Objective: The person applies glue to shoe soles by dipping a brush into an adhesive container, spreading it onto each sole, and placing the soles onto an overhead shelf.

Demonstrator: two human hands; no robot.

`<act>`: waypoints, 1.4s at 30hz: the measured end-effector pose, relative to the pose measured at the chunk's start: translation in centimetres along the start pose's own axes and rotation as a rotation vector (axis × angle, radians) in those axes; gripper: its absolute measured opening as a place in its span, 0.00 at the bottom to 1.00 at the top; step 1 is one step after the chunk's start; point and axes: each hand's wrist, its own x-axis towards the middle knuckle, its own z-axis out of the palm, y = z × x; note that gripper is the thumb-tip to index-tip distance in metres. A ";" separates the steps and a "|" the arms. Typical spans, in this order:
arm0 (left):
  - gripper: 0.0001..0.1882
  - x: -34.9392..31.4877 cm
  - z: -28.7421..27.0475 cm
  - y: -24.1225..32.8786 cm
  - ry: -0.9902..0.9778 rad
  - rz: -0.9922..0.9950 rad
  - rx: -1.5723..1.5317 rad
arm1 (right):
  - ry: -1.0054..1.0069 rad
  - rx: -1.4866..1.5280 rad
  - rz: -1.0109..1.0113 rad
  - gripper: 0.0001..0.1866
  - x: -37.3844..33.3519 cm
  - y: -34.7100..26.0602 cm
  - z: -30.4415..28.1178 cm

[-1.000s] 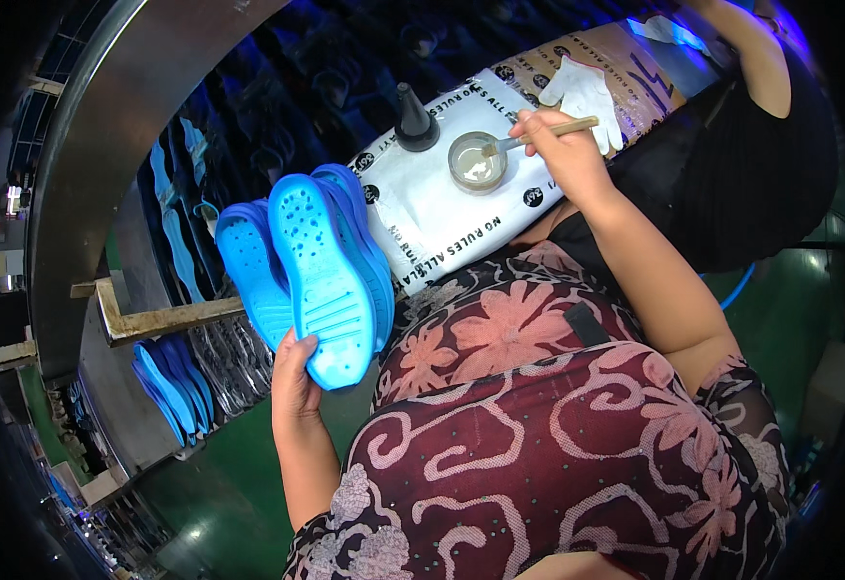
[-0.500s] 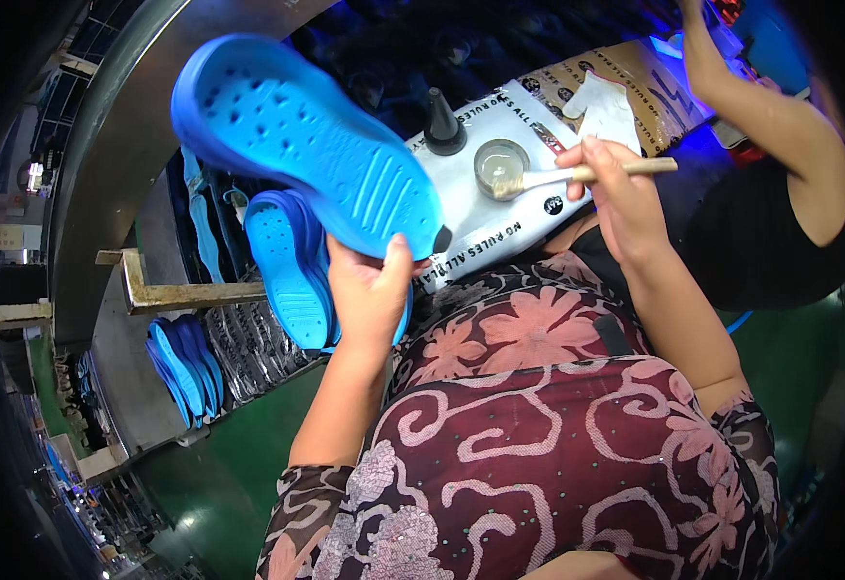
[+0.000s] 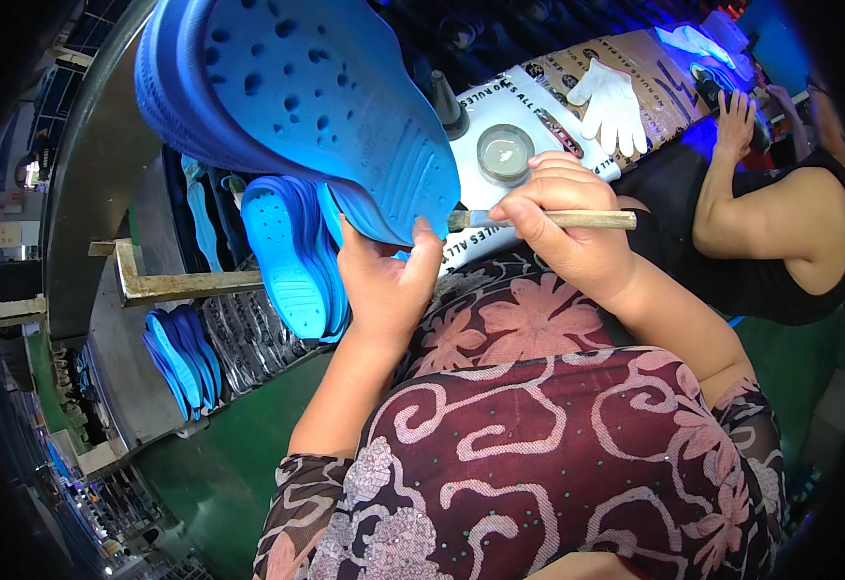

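My left hand (image 3: pixel 384 290) grips a blue shoe sole (image 3: pixel 316 106) at its heel end, thumb on the inner face. The sole is tilted up, its inner face dotted with small holes and grooved near the heel. In my right hand (image 3: pixel 572 227) is a brush (image 3: pixel 587 219) with a pale wooden handle. Its bristles meet the heel edge of the sole, though the sole partly hides them. Just beyond my right hand stands a small round cup (image 3: pixel 505 153) of clear liquid. Several more blue soles (image 3: pixel 292 256) are stacked left of my left hand.
A black cone-shaped nozzle (image 3: pixel 449 104) stands beside the cup on a white printed sheet (image 3: pixel 529 92). Farther right lie a white glove (image 3: pixel 609 106) and brown cardboard (image 3: pixel 659 82). A co-worker's arm (image 3: pixel 761 213) is at the right. A metal frame bar (image 3: pixel 186 288) and blue soles (image 3: pixel 181 362) are at left.
The brush has moved left from the cup to the heel edge of the sole. The sole has come closer and shifted up. The co-worker's arm has lowered.
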 end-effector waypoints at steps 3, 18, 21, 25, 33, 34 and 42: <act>0.23 -0.1 -0.1 -0.2 0.064 -0.031 -0.025 | -0.035 -0.107 0.058 0.11 0.1 -0.4 -0.7; 0.23 -0.8 -0.5 -1.0 0.074 0.001 -0.011 | -0.019 -0.158 -0.016 0.10 0.5 0.6 -0.5; 0.23 -1.0 -0.4 -1.6 0.085 0.020 -0.031 | -0.015 -0.118 -0.034 0.09 0.7 0.1 -0.6; 0.23 -1.1 -0.4 -1.7 0.084 0.036 -0.032 | -0.111 -0.094 -0.063 0.10 0.7 -0.1 0.0; 0.20 -1.2 -0.3 -2.4 0.128 0.132 0.013 | -0.076 -0.074 -0.066 0.11 0.7 -0.1 -0.1; 0.20 -1.1 -0.3 -2.5 0.112 0.154 0.032 | -0.074 -0.075 -0.064 0.11 0.8 -0.2 0.1; 0.16 -0.4 0.1 -2.1 0.215 0.369 0.035 | -0.130 -0.103 -0.038 0.11 0.2 -0.7 -0.1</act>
